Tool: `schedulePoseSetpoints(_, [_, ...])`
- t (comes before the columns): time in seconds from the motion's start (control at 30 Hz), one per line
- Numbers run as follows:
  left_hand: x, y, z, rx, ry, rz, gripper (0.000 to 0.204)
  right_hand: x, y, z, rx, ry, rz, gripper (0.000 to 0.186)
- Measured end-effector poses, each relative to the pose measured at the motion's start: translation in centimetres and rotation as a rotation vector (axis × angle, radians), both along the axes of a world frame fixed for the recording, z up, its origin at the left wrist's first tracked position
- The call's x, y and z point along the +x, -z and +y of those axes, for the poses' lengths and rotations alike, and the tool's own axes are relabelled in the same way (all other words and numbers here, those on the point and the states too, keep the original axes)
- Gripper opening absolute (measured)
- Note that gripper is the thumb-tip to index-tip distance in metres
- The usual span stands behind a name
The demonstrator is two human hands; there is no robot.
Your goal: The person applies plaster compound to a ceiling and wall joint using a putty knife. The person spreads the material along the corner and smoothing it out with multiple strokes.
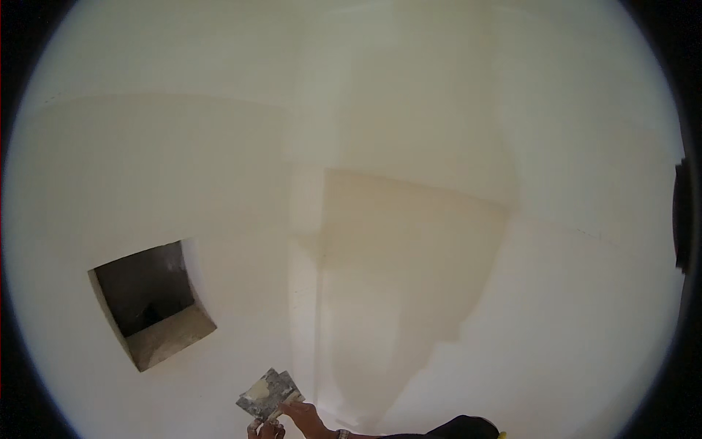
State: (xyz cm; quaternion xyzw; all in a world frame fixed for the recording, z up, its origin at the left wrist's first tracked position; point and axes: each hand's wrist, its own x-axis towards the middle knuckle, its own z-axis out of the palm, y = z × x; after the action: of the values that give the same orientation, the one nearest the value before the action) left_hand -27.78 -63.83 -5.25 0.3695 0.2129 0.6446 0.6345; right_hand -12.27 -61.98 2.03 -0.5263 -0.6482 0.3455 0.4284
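Observation:
At the lower edge my left hand (265, 429) is closed on the near end of a flat grey metal putty blade (256, 402). A patch of pale putty (259, 389) lies on its face. My right hand (307, 418), just to the right, is closed on a second putty blade (289, 382). This one overlaps the first, and its handle is mostly hidden by my fingers. Both blades are held tilted in front of the wall. The right forearm comes in from the right, with a band (342, 434) at the wrist and a black sleeve (464, 426).
A pale wall (183, 168) fills most of the view, with darker, damp-looking beige patches (395, 241) right of a vertical corner line. At lower left a square recess (142, 289) opens into the wall, dark inside. A dark object (681, 216) shows at the far right edge.

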Motion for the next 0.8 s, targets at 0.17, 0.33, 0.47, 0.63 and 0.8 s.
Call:
schedulePoseSetpoints(0.17, [-0.5,-10.7,-0.9,-0.505,-0.218,-0.051,0.049,-0.9,1.5,2.1,0.155,0.095,-0.362,0.025])
schedulePoseSetpoints(0.33, [-6.3,-12.8,1.1,-0.080,-0.004,0.901,0.021,3.5,-3.9,0.7,0.237,0.535,-0.604,0.023])
schedulePoseSetpoints(0.47, [-16.6,-17.5,6.6,-0.007,-0.500,0.574,0.011,2.8,-6.6,2.3,-0.023,0.407,0.948,0.034])
schedulePoseSetpoints(0.63, [-23.0,-20.8,20.8,0.268,-1.152,1.155,0.019,3.7,-7.8,2.5,-0.150,0.430,1.109,0.039])
schedulePoseSetpoints(0.8, [-33.6,-16.3,31.4,0.431,-1.306,2.162,0.029,5.8,-4.1,2.5,-0.138,0.434,1.349,0.039])
